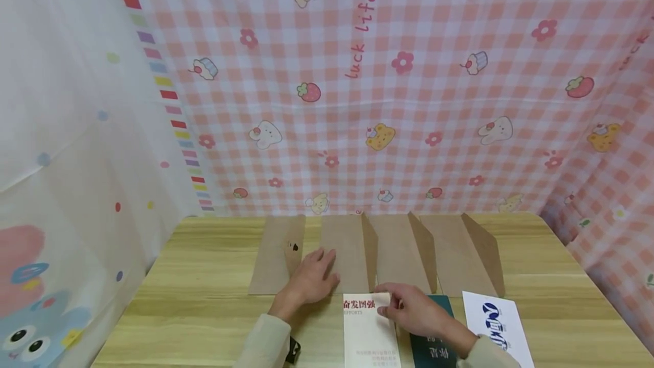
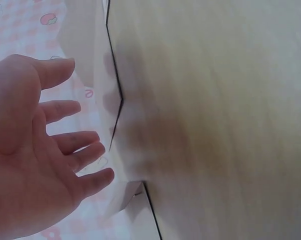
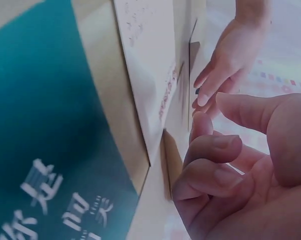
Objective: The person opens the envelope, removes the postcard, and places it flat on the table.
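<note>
My left hand (image 1: 313,277), fingers loosely spread, is over the gap between the leftmost brown paper envelope (image 1: 271,254) and the second brown envelope (image 1: 343,243). In the left wrist view, nothing lies between that hand's fingers; I cannot tell whether the fingertips touch paper. My right hand (image 1: 416,311) is at the upper right corner of a cream card (image 1: 370,334) with red Chinese characters. Its fingers are bent, and the right wrist view shows a gap between thumb and index finger. A dark green card (image 3: 50,110) with white characters lies partly beneath the right hand.
Two more brown envelopes (image 1: 395,249), (image 1: 455,249) continue the row to the right, flaps unfolded. A white card (image 1: 495,322) with blue lettering lies at the right front. All lie on a wood-grain table (image 1: 179,300), with a pink checked curtain (image 1: 357,129) behind it.
</note>
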Available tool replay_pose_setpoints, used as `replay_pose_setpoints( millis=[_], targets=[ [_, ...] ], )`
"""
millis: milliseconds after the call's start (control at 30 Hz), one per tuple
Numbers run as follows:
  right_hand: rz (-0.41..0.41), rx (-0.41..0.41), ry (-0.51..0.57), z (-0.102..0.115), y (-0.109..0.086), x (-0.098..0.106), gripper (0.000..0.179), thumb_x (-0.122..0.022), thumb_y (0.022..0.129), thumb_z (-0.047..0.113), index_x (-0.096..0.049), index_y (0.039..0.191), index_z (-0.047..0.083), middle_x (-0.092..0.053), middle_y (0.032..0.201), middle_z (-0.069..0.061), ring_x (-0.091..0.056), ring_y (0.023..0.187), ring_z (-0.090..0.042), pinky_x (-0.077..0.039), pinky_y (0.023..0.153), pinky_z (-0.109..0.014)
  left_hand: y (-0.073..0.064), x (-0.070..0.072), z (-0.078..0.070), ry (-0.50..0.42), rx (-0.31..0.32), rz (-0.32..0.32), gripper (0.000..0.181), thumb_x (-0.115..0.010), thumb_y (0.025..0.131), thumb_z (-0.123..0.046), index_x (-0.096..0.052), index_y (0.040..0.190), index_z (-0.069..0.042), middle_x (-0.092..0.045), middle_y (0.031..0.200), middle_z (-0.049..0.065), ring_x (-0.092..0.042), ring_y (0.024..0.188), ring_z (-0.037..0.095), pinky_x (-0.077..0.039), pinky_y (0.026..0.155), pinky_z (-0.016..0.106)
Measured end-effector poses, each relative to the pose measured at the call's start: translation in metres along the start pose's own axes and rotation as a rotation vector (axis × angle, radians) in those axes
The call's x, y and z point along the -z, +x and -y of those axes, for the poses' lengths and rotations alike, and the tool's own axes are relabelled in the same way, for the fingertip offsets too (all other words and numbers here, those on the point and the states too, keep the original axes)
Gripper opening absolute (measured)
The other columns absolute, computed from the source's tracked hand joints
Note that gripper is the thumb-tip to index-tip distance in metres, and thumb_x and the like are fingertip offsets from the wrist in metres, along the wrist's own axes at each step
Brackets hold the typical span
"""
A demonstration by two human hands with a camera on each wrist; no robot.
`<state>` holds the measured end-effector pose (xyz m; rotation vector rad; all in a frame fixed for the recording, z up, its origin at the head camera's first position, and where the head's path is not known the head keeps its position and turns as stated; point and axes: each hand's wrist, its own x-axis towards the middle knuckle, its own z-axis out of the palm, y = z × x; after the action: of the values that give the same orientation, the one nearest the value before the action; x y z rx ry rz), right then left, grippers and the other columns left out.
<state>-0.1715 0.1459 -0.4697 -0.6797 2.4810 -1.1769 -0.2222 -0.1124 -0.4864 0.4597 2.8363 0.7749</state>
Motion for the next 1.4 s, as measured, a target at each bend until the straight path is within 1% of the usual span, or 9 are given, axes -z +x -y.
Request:
replay_pose_setpoints(
  millis=[167, 333, 433, 533, 633, 800, 933, 1100, 1400],
  targets=[
    [-0.010, 0.009, -0.015, 0.006, 0.004, 0.004, 0.041, -0.065, 0.096, 0.018, -0.059, 0.133, 0.001, -0.057, 0.075, 0.003, -0.049, 0.063, -0.007, -0.041, 0.052, -0.022, -0.003, 0.005, 0.000, -0.037, -0.004, -0.036, 0.060, -0.054, 0.101, -0.031, -0.035, 0.154, -0.009, -0.028, 0.158, 0.025, -0.028, 0.145, 0.043, -0.025, 0.115, 0.060],
    [-0.034, 0.016, -0.025, 0.012, 0.008, 0.007, 0.042, -0.066, 0.095, 0.017, -0.059, 0.133, 0.001, -0.058, 0.077, 0.003, -0.050, 0.066, -0.009, -0.042, 0.054, -0.023, -0.003, 0.010, 0.001, -0.030, -0.061, -0.085, 0.058, -0.054, 0.102, -0.028, -0.037, 0.152, -0.006, -0.034, 0.154, 0.027, -0.033, 0.142, 0.044, -0.028, 0.114, 0.058],
    [-0.036, 0.025, -0.020, 0.015, 0.011, 0.008, 0.042, -0.066, 0.095, 0.018, -0.060, 0.133, 0.001, -0.058, 0.078, 0.003, -0.050, 0.066, -0.009, -0.042, 0.055, -0.024, -0.004, 0.013, 0.000, -0.039, -0.079, -0.108, 0.057, -0.054, 0.102, -0.026, -0.037, 0.152, -0.003, -0.036, 0.153, 0.028, -0.035, 0.141, 0.044, -0.028, 0.114, 0.058],
    [-0.035, 0.032, -0.013, 0.018, 0.013, 0.010, 0.041, -0.066, 0.095, 0.019, -0.060, 0.132, 0.002, -0.058, 0.077, 0.003, -0.049, 0.064, -0.008, -0.042, 0.054, -0.023, -0.005, 0.016, -0.002, -0.063, -0.067, -0.121, 0.057, -0.054, 0.102, -0.025, -0.037, 0.152, -0.003, -0.035, 0.153, 0.029, -0.034, 0.141, 0.045, -0.029, 0.114, 0.059],
    [-0.044, 0.044, -0.021, 0.022, 0.017, 0.011, 0.040, -0.066, 0.096, 0.021, -0.062, 0.132, 0.004, -0.058, 0.077, 0.003, -0.049, 0.064, -0.007, -0.042, 0.054, -0.023, -0.006, 0.018, -0.003, -0.076, -0.042, -0.131, 0.057, -0.054, 0.102, -0.026, -0.036, 0.153, -0.007, -0.034, 0.154, 0.027, -0.033, 0.141, 0.044, -0.028, 0.114, 0.059],
    [-0.046, 0.063, -0.022, 0.033, 0.025, 0.011, 0.035, -0.065, 0.096, 0.016, -0.063, 0.130, 0.006, -0.060, 0.079, 0.002, -0.052, 0.069, -0.009, -0.044, 0.056, -0.024, -0.009, 0.025, -0.001, -0.093, -0.021, -0.164, 0.057, -0.055, 0.102, -0.028, -0.038, 0.153, -0.011, -0.035, 0.155, 0.023, -0.032, 0.142, 0.044, -0.029, 0.113, 0.060],
    [-0.037, 0.069, -0.022, 0.042, 0.031, 0.009, 0.035, -0.063, 0.096, 0.013, -0.062, 0.130, 0.006, -0.060, 0.078, 0.002, -0.053, 0.069, -0.010, -0.044, 0.058, -0.024, -0.012, 0.030, 0.002, -0.074, -0.040, -0.199, 0.056, -0.054, 0.103, -0.030, -0.039, 0.151, -0.008, -0.037, 0.154, 0.023, -0.034, 0.141, 0.044, -0.030, 0.114, 0.058],
    [-0.030, 0.084, -0.002, 0.050, 0.037, 0.006, 0.035, -0.064, 0.096, 0.016, -0.062, 0.130, 0.006, -0.060, 0.076, 0.002, -0.053, 0.064, -0.010, -0.045, 0.057, -0.025, -0.016, 0.037, 0.008, -0.079, -0.057, -0.235, 0.054, -0.054, 0.103, -0.027, -0.041, 0.149, -0.003, -0.038, 0.152, 0.025, -0.036, 0.141, 0.042, -0.029, 0.115, 0.055],
    [-0.045, 0.089, 0.035, 0.062, 0.053, -0.002, 0.030, -0.064, 0.097, 0.019, -0.065, 0.125, 0.007, -0.061, 0.078, -0.001, -0.051, 0.061, -0.009, -0.043, 0.054, -0.024, -0.027, 0.051, 0.021, -0.131, -0.016, -0.290, 0.057, -0.057, 0.101, -0.026, -0.040, 0.150, -0.004, -0.037, 0.154, 0.024, -0.034, 0.142, 0.042, -0.029, 0.115, 0.057]
  ],
)
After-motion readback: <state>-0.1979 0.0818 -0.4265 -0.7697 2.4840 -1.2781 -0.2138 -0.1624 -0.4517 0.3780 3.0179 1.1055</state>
